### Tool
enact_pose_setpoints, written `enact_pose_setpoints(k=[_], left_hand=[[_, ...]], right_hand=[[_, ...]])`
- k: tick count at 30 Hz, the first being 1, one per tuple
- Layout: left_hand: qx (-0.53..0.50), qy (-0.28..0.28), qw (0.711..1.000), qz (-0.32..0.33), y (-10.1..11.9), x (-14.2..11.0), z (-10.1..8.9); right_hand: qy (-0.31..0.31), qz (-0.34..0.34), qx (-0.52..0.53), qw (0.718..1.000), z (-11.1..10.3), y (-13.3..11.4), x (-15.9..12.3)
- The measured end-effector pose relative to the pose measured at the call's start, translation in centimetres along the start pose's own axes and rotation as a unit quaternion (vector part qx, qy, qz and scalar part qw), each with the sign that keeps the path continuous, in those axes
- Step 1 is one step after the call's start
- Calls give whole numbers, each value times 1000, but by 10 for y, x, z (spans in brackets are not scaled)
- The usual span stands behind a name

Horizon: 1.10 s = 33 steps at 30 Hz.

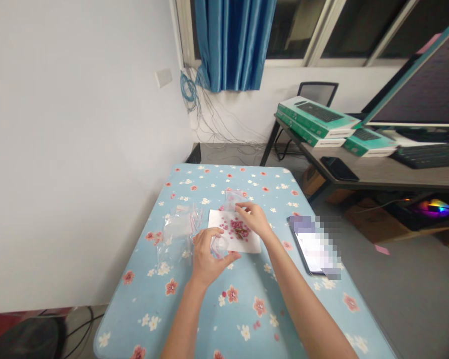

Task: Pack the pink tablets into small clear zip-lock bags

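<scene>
A white sheet of paper (253,246) lies on the table, with small pink pieces (230,225) and a few brown, twig-like bits (241,231) scattered over it. At the paper's near left edge, my left hand (206,258) curls its fingers and thumb around a small clear plastic thing with a rounded outline (220,244). Over the paper's far edge is my right hand (255,218), its fingertips drawn together. Whatever they pinch, if anything, is too small to see. A clear plastic bag (233,195) lies just beyond those fingertips.
Clear zip bags with red seal lines (177,224) lie left of the paper on the flowered tablecloth (194,319). A phone with a blurred screen (310,247) rests at the right edge. Green keyboard boxes (314,122), a dark phone (339,168) and a monitor (426,80) occupy the desk beyond.
</scene>
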<state>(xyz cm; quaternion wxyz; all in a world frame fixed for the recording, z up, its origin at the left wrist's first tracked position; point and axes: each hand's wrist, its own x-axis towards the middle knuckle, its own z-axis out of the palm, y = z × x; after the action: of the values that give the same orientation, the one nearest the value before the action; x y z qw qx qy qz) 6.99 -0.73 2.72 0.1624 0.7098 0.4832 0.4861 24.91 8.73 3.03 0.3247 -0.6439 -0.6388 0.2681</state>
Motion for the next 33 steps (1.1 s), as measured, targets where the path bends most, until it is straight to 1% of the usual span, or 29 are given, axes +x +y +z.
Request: enact_pose_setpoints(k=[3,5,7,9,11,13,16,18,22,25,28,30,33], left_hand=[[8,-2,1000,-5,0,0,0],[13,-2,1000,-11,0,0,0],[23,0,1000,-16,0,1,-1],[38,3,999,-19,0,2,-1],[58,4,998,-15,0,3,-1],[80,3,997,-4,1,4,-1],[107,-2,994,19,4,5,-1],[122,-8,992,31,7,5,-1],[157,-27,986,54,14,4,-1],[178,-37,981,64,17,3,-1],[186,-53,979,68,18,2,0],[184,-64,978,71,17,0,1],[165,-69,982,65,15,-1,2]], right_hand=[[27,-21,4,999,-2,-2,14],[63,-28,6,998,-4,-2,19],[101,-36,24,994,-8,-5,16],[117,-55,61,990,-12,-13,2],[90,-100,93,987,-17,-25,-22],[39,-158,99,982,-23,-41,-51],[-14,-195,57,979,-26,-60,-86],[-23,-203,11,979,-25,-67,-99],[-29,-187,-75,979,-20,-70,-104],[-81,-181,-103,975,-20,-70,-103],[-119,-182,-105,970,-23,-69,-102],[-126,-180,-90,971,-25,-68,-103],[-130,-187,-41,973,-28,-66,-104]])
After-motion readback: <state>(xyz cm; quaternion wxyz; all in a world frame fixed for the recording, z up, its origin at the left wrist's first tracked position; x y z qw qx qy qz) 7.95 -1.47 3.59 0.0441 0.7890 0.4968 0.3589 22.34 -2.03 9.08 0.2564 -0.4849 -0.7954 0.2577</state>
